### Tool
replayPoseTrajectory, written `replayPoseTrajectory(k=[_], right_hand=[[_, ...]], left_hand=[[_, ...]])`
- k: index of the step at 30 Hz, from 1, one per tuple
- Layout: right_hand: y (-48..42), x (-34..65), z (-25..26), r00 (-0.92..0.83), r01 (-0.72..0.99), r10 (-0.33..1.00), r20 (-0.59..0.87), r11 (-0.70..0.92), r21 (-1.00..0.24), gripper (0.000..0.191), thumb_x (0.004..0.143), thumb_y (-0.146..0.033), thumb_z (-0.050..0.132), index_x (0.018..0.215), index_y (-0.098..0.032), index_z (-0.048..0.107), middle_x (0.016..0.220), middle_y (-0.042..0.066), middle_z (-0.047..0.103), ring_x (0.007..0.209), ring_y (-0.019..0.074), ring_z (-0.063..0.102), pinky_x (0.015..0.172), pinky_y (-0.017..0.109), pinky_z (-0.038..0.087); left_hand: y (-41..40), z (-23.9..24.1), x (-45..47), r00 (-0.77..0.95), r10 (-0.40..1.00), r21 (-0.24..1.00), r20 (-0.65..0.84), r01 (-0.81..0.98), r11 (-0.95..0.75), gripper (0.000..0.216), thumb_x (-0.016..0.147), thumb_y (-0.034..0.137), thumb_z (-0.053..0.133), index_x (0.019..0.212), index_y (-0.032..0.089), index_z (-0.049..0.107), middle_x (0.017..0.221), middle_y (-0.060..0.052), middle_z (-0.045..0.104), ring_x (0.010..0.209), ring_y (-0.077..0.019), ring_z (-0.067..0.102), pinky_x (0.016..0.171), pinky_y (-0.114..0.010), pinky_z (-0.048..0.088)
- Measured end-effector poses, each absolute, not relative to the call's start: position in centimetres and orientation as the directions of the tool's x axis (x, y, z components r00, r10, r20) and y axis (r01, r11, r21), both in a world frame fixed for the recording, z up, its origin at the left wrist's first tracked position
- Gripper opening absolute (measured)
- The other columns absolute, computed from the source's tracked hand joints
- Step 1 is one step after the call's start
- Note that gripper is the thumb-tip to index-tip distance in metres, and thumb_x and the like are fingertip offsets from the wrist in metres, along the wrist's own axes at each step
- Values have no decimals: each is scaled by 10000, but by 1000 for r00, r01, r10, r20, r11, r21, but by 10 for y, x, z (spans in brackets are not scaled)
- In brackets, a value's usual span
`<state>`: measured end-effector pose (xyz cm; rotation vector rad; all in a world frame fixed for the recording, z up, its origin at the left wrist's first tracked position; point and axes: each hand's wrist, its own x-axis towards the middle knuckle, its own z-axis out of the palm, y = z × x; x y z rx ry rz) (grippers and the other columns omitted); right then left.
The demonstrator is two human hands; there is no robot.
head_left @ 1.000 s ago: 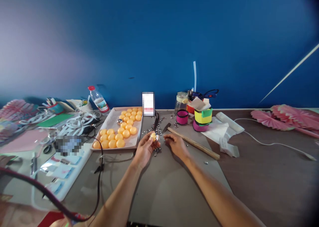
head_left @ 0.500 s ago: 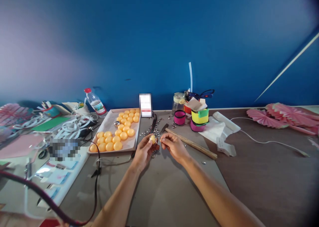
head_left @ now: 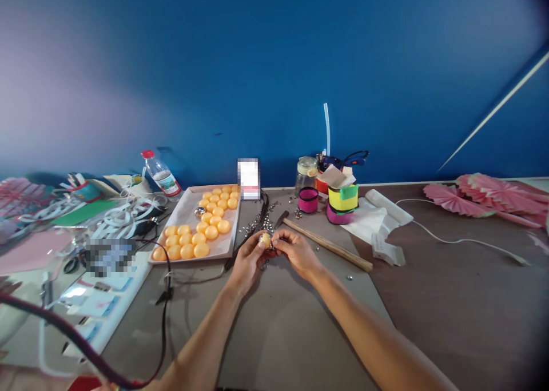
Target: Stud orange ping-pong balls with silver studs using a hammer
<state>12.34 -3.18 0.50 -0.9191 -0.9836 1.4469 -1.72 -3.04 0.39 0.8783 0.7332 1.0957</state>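
Observation:
My left hand (head_left: 247, 259) grips a small orange ball (head_left: 266, 239) partly covered in shiny studs, held above the grey mat (head_left: 274, 322). My right hand (head_left: 295, 251) is pinched against the ball's right side; what its fingertips hold is too small to make out. Several loose silver studs (head_left: 257, 224) lie scattered on the table just beyond both hands. To the left, a pale tray (head_left: 184, 214) carries several orange balls (head_left: 201, 236) and one silver studded ball (head_left: 199, 211).
A wooden-handled hammer (head_left: 326, 244) lies to the right of my hands. Behind it stand a glass jar (head_left: 305, 174), tape rolls (head_left: 341, 199) and a cup of tools. A water bottle (head_left: 158, 172), paper strips and black cables clutter the left; pink paper fans (head_left: 493, 196) lie at the far right.
My right hand lifted from the table by the studs and came left against the ball in my left hand. The left hand kept its hold on the ball.

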Motion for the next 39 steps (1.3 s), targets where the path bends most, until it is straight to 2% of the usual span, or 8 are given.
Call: replayPoseTrajectory(k=[9, 14, 22, 29, 33, 35, 37, 39], right_hand=[[-34, 127, 10, -128, -292, 992, 2, -35, -956, 188, 636, -344, 711, 665, -200, 594, 610, -43, 537, 579, 110, 459, 598, 260, 366], [-33, 128, 8, -122, -291, 992, -34, -69, -954, 157, 638, -312, 691, 675, -196, 592, 602, -46, 544, 572, 108, 473, 600, 259, 376], [-33, 127, 6, -107, -397, 992, -62, -100, -912, 246, 591, -311, 751, 660, -197, 546, 559, -68, 530, 536, 96, 473, 579, 248, 361], [-32, 126, 0, -107, -383, 987, -122, -154, -911, 303, 555, -320, 786, 635, -197, 522, 529, -69, 513, 513, 99, 463, 563, 251, 351], [-27, 132, 0, -152, -454, 986, -69, -132, -881, 296, 608, -382, 751, 662, -202, 523, 568, -51, 511, 500, 95, 427, 548, 257, 351], [-24, 137, -2, -77, -352, 997, -15, -41, -935, 216, 679, -385, 686, 705, -207, 566, 605, -36, 521, 514, 105, 434, 554, 264, 362], [-21, 141, -7, 29, -44, 996, 80, 81, -996, 110, 746, -317, 606, 754, -209, 626, 657, -9, 557, 586, 135, 488, 604, 278, 393], [-21, 142, -13, 11, 278, 981, 196, 185, -943, 139, 780, -211, 532, 810, -201, 667, 772, 34, 611, 732, 170, 554, 712, 300, 425]], left_hand=[[-31, 2, -18, 315, 946, 867, -79, -447, 221, 461, 693, 379, 750, 1070, 150, 613, 929, -55, 686, 749, -172, 652, 745, -317, 505], [-31, 2, -17, 315, 946, 884, -72, -419, 207, 468, 709, 392, 735, 1084, 144, 602, 922, -57, 679, 746, -165, 646, 760, -319, 504], [-31, -2, -18, 300, 954, 928, -28, -346, 136, 480, 752, 418, 689, 1132, 142, 591, 947, -66, 663, 744, -161, 629, 767, -332, 509], [-30, -9, -19, 275, 961, 970, -11, -230, 77, 504, 737, 429, 701, 1145, 149, 604, 965, -78, 659, 750, -172, 626, 741, -325, 516], [-28, -3, -21, 293, 956, 921, -12, -368, 124, 451, 753, 398, 696, 1128, 160, 617, 975, -67, 664, 749, -151, 630, 731, -295, 509], [-27, 3, -24, 256, 966, 873, -37, -463, 156, 443, 728, 352, 727, 1122, 184, 616, 930, -41, 671, 715, -137, 637, 716, -284, 510], [-24, 8, -28, 238, 970, 819, -48, -547, 174, 435, 705, 323, 748, 1097, 181, 624, 917, -41, 679, 713, -133, 638, 716, -281, 513], [-22, 12, -31, 206, 978, 780, -43, -604, 162, 418, 709, 316, 744, 1084, 172, 628, 934, -55, 685, 719, -131, 635, 706, -271, 510]])
